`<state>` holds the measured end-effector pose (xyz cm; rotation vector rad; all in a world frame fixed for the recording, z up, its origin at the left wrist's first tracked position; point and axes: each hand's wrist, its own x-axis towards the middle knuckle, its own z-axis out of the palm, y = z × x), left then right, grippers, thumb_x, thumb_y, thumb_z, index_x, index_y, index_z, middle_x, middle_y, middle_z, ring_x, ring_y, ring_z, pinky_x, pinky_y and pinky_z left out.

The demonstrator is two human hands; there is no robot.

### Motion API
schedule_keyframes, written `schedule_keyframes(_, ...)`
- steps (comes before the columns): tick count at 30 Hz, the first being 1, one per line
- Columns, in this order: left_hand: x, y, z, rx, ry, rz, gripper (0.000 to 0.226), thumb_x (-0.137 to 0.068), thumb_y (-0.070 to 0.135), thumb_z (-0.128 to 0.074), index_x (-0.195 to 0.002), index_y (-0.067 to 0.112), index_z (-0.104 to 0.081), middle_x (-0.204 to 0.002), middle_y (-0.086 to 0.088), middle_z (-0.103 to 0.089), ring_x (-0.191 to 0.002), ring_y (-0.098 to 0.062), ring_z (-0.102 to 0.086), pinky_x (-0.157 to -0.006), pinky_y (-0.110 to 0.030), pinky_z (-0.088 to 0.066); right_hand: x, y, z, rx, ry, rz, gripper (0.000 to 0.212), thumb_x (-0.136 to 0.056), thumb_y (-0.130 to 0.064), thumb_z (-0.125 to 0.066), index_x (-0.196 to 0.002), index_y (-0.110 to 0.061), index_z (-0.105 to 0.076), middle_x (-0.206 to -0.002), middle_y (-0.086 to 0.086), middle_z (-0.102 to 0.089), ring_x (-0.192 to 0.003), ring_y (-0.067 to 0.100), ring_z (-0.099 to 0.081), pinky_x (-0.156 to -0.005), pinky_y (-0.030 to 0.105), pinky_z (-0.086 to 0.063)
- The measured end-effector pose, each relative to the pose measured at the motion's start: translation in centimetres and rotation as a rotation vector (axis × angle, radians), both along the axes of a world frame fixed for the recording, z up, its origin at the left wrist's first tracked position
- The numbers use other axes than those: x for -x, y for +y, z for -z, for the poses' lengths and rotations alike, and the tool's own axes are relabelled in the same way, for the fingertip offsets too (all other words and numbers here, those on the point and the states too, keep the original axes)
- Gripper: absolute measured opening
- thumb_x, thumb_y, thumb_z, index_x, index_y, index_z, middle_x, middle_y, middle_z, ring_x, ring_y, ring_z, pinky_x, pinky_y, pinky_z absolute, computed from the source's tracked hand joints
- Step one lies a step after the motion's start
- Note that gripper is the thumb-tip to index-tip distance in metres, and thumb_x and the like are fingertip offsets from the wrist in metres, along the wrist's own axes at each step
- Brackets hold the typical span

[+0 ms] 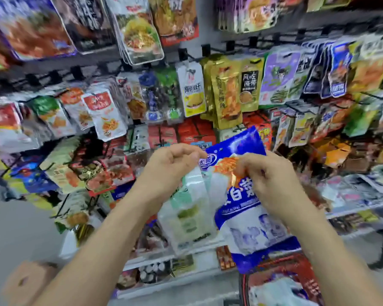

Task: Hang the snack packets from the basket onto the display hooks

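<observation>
My left hand (170,166) pinches the top of a pale green and white snack packet (189,215) that hangs down in front of me. My right hand (272,180) grips a large blue and white snack packet (248,208) by its upper part. The two packets overlap at chest height, in front of the display wall. The red basket (281,281) sits at the bottom right with more packets inside it. Black display hooks (205,53) stick out from the grey wall panels above the hands.
Rows of hanging snack packets cover the wall on all sides, such as a gold packet (226,93) straight above the hands. A white shelf edge (186,274) runs below. A cardboard box (27,281) stands at the bottom left on the grey floor.
</observation>
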<state>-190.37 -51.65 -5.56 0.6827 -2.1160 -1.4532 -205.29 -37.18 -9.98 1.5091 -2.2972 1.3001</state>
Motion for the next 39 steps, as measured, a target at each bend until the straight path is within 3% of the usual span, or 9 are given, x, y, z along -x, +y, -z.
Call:
schedule_keyframes(3,1.7,-1.2,-1.4,0.046,0.028,0.004,0.018,-0.093,0.018,-0.062,-0.077,0.024,-0.068,-0.047,0.012,-0.043,-0.039,-0.005,-0.029,-0.041,-0.019,-0.025,-1.3,-2.1,-1.3,0.076,-0.182,-0.074,0.036,-0.087,-0.002,-0.050,-0.076,-0.029,-0.069,-0.077,-0.010,-0.069,-0.076,0.010,-0.061,-0.070,0.025,-0.045)
schedule_keyframes(8,5.6,-1.3,-4.0,0.118,0.154,0.115,0.017,-0.091,0.014,-0.063,-0.077,0.022,-0.068,-0.047,0.012,-0.044,-0.040,-0.002,-0.030,-0.041,-0.016,-0.024,-0.6,-2.1,-4.5,0.254,-0.584,-0.017,0.058,-0.088,0.012,-0.042,-0.058,-0.026,-0.074,-0.074,0.001,-0.073,-0.071,0.016,-0.065,-0.070,0.028,-0.051)
schedule_keyframes(11,8.3,-0.8,-6.4,0.278,0.280,0.105,0.015,-0.090,0.010,-0.064,-0.079,0.021,-0.067,-0.049,0.023,-0.054,-0.045,0.007,-0.045,-0.046,-0.007,-0.030,1.1,-1.7,-6.2,0.391,-0.827,-0.018,0.041,-0.093,-0.022,-0.053,-0.057,-0.003,-0.061,-0.056,0.007,-0.065,-0.059,0.025,-0.062,-0.059,0.030,-0.050)
schedule_keyframes(14,10.9,-1.0,-9.0,0.321,0.393,0.051,0.010,-0.089,0.009,-0.065,-0.083,0.017,-0.067,-0.048,0.024,-0.054,-0.044,0.009,-0.046,-0.046,-0.006,-0.031,2.8,-1.9,-8.4,0.347,-0.585,-0.033,0.069,-0.083,-0.051,-0.068,-0.057,0.004,-0.036,-0.057,0.014,-0.034,-0.052,0.018,-0.034,-0.052,0.027,-0.030)
schedule_keyframes(18,13.2,-2.0,-12.9,0.506,0.464,-0.065,0.021,-0.088,0.019,-0.068,-0.071,0.030,-0.062,-0.058,0.021,-0.061,-0.057,0.007,-0.054,-0.056,-0.010,-0.038,5.4,-3.1,-12.5,0.337,-0.421,-0.076,0.068,-0.079,-0.049,-0.070,-0.068,0.013,-0.046,-0.061,0.029,-0.045,-0.055,0.029,-0.042,-0.061,0.043,-0.044)
schedule_keyframes(22,14.7,-3.2,-16.6,0.759,0.281,-0.179,0.041,-0.091,0.044,-0.058,-0.056,0.023,-0.054,-0.049,0.009,-0.051,-0.049,-0.002,-0.047,-0.053,-0.029,-0.036,7.4,-4.3,-15.8,0.389,-0.263,-0.067,0.049,-0.088,-0.029,-0.069,-0.049,-0.007,-0.048,-0.048,0.000,-0.038,-0.049,0.013,-0.038,-0.052,0.029,-0.032)
schedule_keyframes(30,13.8,-5.7,-19.6,0.095,0.274,0.016,0.006,-0.083,0.011,-0.071,-0.083,0.006,-0.072,-0.083,-0.013,-0.069,-0.078,-0.026,-0.061,-0.075,-0.036,-0.055,12.2,-5.8,-16.9,0.504,-0.197,-0.043,0.040,-0.087,-0.030,-0.070,-0.058,-0.004,-0.061,-0.051,0.005,-0.040,-0.051,0.015,-0.034,-0.052,0.030,-0.027)
schedule_keyframes(36,15.3,-7.0,-19.2,0.139,0.310,-0.063,0.018,-0.082,0.006,-0.071,-0.067,0.015,-0.075,-0.073,-0.006,-0.073,-0.071,-0.021,-0.067,-0.073,-0.034,-0.058,12.7,-7.5,-17.0,0.503,-0.166,-0.071,0.033,-0.087,-0.034,-0.069,-0.057,-0.020,-0.067,-0.052,0.007,-0.055,-0.050,0.017,-0.042,-0.047,0.034,-0.035)
schedule_keyframes(39,16.1,-8.1,-18.8,0.264,0.273,-0.074,0.015,-0.085,0.015,-0.071,-0.070,0.018,-0.073,-0.076,-0.004,-0.073,-0.072,-0.018,-0.066,-0.076,-0.037,-0.054,13.1,-8.2,-17.0,0.462,-0.140,-0.038,0.035,-0.086,-0.034,-0.068,-0.062,-0.010,-0.069,-0.059,0.017,-0.060,-0.050,0.021,-0.042,-0.048,0.037,-0.036)
